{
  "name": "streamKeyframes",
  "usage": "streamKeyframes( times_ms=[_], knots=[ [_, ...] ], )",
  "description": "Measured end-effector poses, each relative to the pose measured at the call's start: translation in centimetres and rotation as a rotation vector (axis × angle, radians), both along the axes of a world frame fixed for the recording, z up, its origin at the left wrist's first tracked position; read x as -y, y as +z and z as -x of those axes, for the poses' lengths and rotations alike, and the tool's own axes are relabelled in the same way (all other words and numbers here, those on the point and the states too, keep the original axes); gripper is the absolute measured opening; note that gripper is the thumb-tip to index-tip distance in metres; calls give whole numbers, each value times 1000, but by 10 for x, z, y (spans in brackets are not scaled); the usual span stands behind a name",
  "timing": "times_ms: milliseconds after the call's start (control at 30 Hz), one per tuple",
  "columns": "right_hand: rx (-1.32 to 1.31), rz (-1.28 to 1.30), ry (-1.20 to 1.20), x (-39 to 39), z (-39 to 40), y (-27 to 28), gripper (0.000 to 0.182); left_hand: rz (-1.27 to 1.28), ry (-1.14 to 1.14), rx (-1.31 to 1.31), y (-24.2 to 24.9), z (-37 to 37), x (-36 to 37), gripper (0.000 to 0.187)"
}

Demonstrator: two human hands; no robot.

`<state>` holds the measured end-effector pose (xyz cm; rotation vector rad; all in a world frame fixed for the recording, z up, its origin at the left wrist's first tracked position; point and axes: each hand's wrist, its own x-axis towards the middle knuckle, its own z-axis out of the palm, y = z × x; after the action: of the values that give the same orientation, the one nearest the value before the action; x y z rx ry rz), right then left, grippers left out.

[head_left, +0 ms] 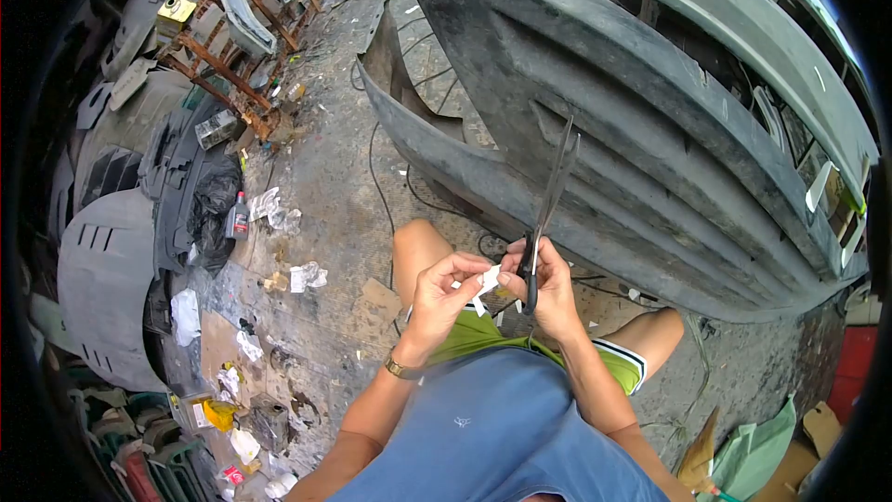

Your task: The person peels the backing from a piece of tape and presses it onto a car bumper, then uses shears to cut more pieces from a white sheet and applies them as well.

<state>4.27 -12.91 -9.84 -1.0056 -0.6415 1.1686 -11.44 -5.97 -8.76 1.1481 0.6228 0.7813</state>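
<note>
My left hand (435, 296) pinches a small white strip (490, 277) between thumb and fingertips, and a narrow end hangs below it. In my right hand (555, 296) are black-handled scissors (556, 177), blades pointing up and away from me, slightly parted. The thumb and a fingertip of that hand also meet the strip's right end. Both hands are close together above my lap, over green shorts (474, 335). Beyond the blades lies a large dark grey ribbed panel (613, 121), which the scissors overlap in this view.
A curved grey panel piece (418, 135) and a thin black cable (376, 167) lie ahead on the dirty floor. To the left are a bottle (238, 218), crumpled paper (308, 276) and a rusty metal frame (218, 65). A green sheet (757, 446) stands at lower right.
</note>
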Motion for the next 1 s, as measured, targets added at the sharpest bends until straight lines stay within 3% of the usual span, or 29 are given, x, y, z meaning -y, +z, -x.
streamKeyframes(
  times_ms=[267, 367, 433, 467, 533, 667, 733, 833, 1000],
  knots=[
    [-36, 39, 12, 4, -3, 8, 42, -63, 14, -15, -4, -4, 2, 15],
    [-12, 43, 9, 5, 0, 14, 43, -238, 77, -111, -4, -8, 4, 14],
    [2, 51, 3, 6, 2, 13, 43, -654, 182, -265, -1, -15, 8, 14],
    [74, 57, -25, 5, 3, 6, 42, -656, 179, -265, 3, -19, 11, 14],
    [146, 61, -53, 3, 3, 1, 41, -379, 256, -233, 9, -25, 19, 13],
    [141, 42, -70, 3, -4, 4, 37, -619, 172, -332, -4, -14, 4, 13],
    [153, 33, -61, 3, -10, 6, 37, -185, 73, -233, -4, -13, 3, 15],
    [152, 83, -49, 4, -14, 6, 36, 14, 5, -53, 3, -17, 1, 17],
    [89, 88, -113, 2, -9, 8, 34, -88, 8, -24, -5, -17, 2, 14]
  ],
)
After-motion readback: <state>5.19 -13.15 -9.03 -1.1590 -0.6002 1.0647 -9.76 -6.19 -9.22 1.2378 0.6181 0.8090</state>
